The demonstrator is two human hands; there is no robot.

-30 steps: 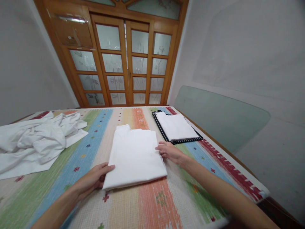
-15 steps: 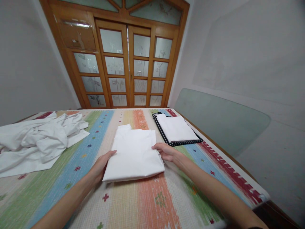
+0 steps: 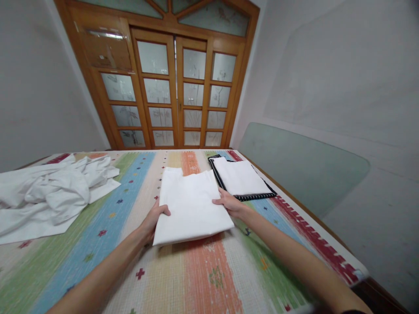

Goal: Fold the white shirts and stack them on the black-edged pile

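White folded cloth (image 3: 193, 209) is held in both hands (image 3: 231, 204)

The striped, cloth-covered worktop (image 3: 170, 279) carries crumpled white fabric (image 3: 55, 196) on the left and a folded black-and-white stack (image 3: 247, 179) at far right.

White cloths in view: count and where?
3: folded white cloth held by left hand and right hand; stacked white cloth on black striped fabric, at right; crumpled white cloth, at left. Folds may hide more.

No readable text, numbers or signs.
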